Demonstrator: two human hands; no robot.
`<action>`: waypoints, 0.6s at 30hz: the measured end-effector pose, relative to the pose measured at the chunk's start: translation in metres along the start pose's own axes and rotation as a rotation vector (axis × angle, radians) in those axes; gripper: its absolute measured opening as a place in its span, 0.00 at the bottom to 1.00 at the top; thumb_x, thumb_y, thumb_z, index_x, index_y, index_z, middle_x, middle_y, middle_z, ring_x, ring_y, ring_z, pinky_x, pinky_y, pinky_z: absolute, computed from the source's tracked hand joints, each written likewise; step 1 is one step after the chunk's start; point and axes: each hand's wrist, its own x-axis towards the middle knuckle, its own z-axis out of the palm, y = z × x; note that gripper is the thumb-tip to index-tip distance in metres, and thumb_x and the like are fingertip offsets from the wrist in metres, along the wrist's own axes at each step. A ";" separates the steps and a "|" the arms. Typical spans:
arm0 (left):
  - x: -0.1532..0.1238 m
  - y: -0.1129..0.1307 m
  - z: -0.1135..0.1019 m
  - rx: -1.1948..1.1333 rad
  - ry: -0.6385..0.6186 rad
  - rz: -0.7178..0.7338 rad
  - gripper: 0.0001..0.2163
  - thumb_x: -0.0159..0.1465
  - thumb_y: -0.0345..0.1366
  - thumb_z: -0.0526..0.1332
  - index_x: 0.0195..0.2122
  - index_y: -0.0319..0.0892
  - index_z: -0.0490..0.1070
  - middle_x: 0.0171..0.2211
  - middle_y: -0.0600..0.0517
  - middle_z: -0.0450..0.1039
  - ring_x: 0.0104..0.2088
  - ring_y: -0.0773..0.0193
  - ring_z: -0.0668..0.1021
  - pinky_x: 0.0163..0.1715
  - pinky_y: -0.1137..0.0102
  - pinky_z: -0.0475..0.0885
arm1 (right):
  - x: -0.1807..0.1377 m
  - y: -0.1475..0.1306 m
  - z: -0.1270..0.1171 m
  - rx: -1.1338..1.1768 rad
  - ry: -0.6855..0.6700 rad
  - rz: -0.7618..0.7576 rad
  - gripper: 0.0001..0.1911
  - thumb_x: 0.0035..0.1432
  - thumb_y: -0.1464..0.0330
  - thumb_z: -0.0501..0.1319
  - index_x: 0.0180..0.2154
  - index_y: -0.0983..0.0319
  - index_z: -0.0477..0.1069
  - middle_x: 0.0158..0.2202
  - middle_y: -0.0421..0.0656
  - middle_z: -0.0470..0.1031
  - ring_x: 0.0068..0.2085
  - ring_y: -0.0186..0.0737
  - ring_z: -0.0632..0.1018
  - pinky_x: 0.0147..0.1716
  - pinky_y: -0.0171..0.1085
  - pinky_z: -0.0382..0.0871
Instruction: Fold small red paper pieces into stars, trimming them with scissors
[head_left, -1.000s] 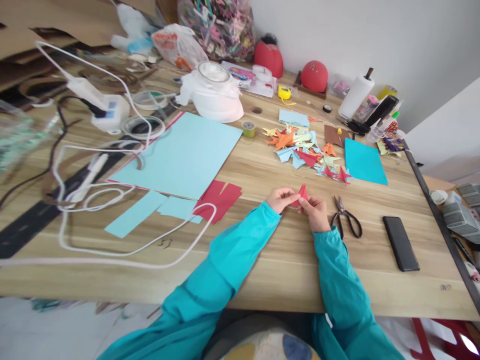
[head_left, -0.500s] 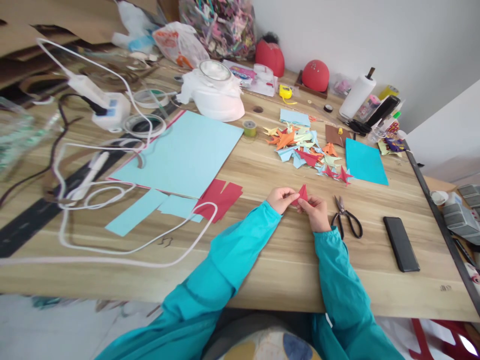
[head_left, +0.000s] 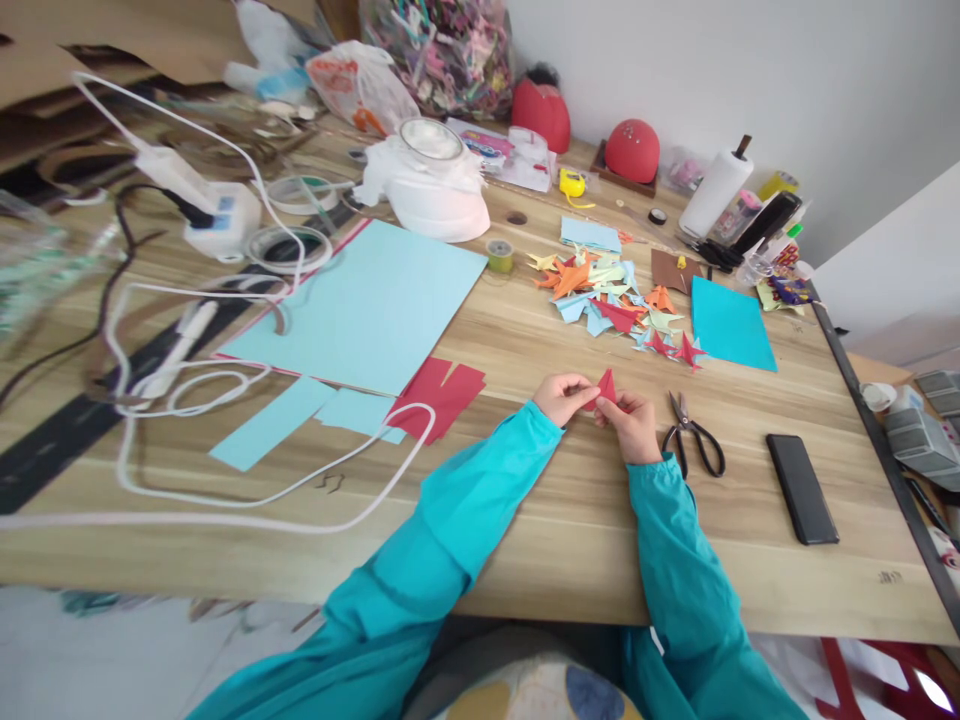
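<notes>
A small piece of folded red paper (head_left: 607, 385), its pointed tip up, is pinched between both hands just above the wooden table. My left hand (head_left: 564, 400) is closed on its left side, thumb and fingertips pressed together. From the right, my right hand (head_left: 630, 422) grips the lower part; its fingertips partly cover the paper. Beyond the hands lies a heap of folded paper cranes (head_left: 600, 290) in orange, blue, yellow and red. Black-handled scissors (head_left: 694, 440) rest beside my right hand. Loose red paper pieces (head_left: 442, 398) lie left of my left hand.
Large light-blue sheets (head_left: 367, 300) lie left, with blue strips (head_left: 266, 425) and a looping white cable (head_left: 300, 500) nearby. A black phone (head_left: 801, 488) is at right. Turquoise paper (head_left: 731, 322) lies behind the scissors. A yellow tape measure (head_left: 571, 183) and a thread spool (head_left: 499, 256) stand farther back.
</notes>
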 end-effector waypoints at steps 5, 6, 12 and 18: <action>-0.001 0.002 -0.001 0.008 -0.029 0.010 0.12 0.48 0.42 0.63 0.22 0.36 0.71 0.18 0.53 0.71 0.22 0.68 0.72 0.26 0.72 0.67 | -0.001 0.000 -0.001 0.020 -0.044 -0.021 0.09 0.44 0.63 0.64 0.22 0.63 0.71 0.18 0.39 0.72 0.19 0.31 0.69 0.21 0.33 0.64; -0.001 0.003 -0.001 -0.016 -0.053 0.001 0.12 0.48 0.43 0.63 0.22 0.36 0.71 0.18 0.53 0.71 0.22 0.68 0.72 0.26 0.72 0.68 | -0.001 -0.001 -0.001 0.033 -0.058 -0.026 0.09 0.44 0.63 0.64 0.22 0.63 0.71 0.19 0.39 0.73 0.19 0.31 0.69 0.21 0.32 0.64; -0.003 0.007 -0.001 -0.143 -0.135 -0.049 0.14 0.48 0.45 0.63 0.22 0.35 0.71 0.17 0.52 0.72 0.20 0.67 0.73 0.24 0.72 0.68 | -0.002 -0.002 -0.002 0.096 -0.099 -0.015 0.08 0.43 0.64 0.65 0.24 0.63 0.72 0.21 0.40 0.74 0.20 0.31 0.70 0.22 0.33 0.65; -0.004 0.007 0.003 -0.292 -0.152 -0.068 0.16 0.49 0.46 0.63 0.20 0.35 0.69 0.16 0.51 0.71 0.18 0.66 0.74 0.24 0.68 0.70 | -0.002 0.000 -0.001 0.178 -0.095 0.007 0.08 0.44 0.64 0.65 0.24 0.63 0.71 0.20 0.39 0.72 0.20 0.31 0.70 0.21 0.32 0.64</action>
